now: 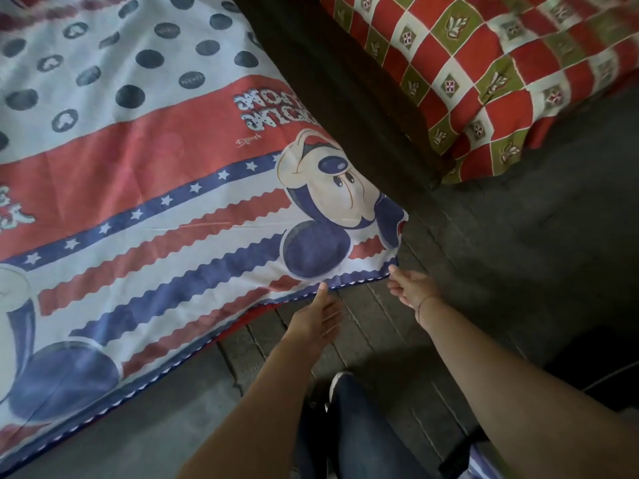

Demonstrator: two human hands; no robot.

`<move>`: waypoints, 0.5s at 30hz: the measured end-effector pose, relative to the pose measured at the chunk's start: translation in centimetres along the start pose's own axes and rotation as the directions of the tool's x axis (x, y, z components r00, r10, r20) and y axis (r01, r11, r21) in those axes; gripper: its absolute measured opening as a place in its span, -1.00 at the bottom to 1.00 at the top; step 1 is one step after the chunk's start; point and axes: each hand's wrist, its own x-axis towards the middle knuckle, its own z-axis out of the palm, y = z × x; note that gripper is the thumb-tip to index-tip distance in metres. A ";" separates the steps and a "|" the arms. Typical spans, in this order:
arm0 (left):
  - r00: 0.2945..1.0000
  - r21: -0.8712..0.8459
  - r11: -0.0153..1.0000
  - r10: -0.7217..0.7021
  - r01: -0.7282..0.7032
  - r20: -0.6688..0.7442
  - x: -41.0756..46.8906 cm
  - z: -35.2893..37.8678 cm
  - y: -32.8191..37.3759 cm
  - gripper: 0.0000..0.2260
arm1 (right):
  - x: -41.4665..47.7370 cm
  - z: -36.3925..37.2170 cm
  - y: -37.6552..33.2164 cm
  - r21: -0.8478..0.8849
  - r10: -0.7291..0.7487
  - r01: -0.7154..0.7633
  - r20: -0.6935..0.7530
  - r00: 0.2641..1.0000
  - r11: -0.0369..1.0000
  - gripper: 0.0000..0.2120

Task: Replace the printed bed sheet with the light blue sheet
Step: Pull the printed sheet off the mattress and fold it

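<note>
I am at the very first step: getting the printed bed sheet point(166, 209) off. It lies spread out flat. Its near corner, the one with the cartoon mouse, hangs just above the grey floor point(518, 236), beside the dark wood frame point(345, 91).

Both my hands reach for that corner. My left hand point(320, 319) has its fingers straight and apart, and its thumb tip touches the blue hem. My right hand point(411, 288) is loose, with one fingertip at the hem close to the corner tip. Neither hand holds the cloth yet.

Next, I think, I must pinch the hem with both hands and lift the corner. Then I pull the sheet toward me. The cloth looks thin and soft, so it should come up easy. I cannot see the light blue sheet for sure, so I will have to find it later.
</note>
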 end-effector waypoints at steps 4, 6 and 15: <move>0.995 -0.064 0.993 0.096 -0.096 0.003 -4.5 1.3 4.1 -0.53 | -3.5 0.2 -4.1 -0.012 -0.040 0.041 0.054 0.998 0.999 -0.82; 0.992 -0.119 0.986 0.125 -0.121 0.026 -7.0 1.4 6.9 -0.51 | -5.4 0.4 -6.8 -0.055 -0.069 0.075 0.100 0.993 0.996 -0.83; 0.934 -0.058 0.932 0.355 -0.357 -0.040 -13.8 2.5 17.9 -0.58 | -12.3 2.1 -19.6 -0.044 -0.263 0.282 0.248 0.932 0.958 -0.84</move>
